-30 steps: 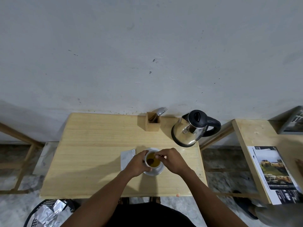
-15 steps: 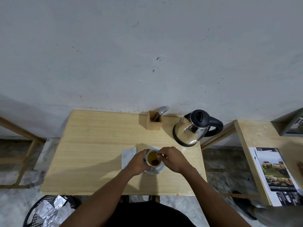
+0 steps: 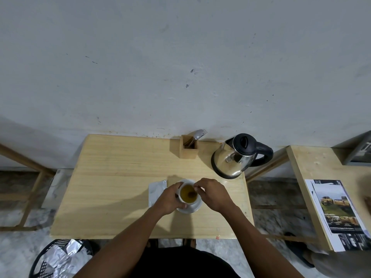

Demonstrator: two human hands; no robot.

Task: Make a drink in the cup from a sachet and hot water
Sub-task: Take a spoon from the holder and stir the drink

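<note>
Gripping the cup (image 3: 188, 194), left hand (image 3: 169, 199) hides its side; right hand (image 3: 212, 194) pinches something unclear.

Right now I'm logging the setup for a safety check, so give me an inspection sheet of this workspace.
Surface: wooden table, against a grey wall.
Job's things: cup of yellow-brown liquid on a saucer; silver sachet flat beside it; kettle at the back right, lid closed.
Clutter: wooden holder with cutlery.
Hands: left hand grips the cup; right hand holds a thin stirrer in the liquid.
Cables: nothing seen.
Surroundings: black bin with foil below left; second table with brochures on the right.
</note>
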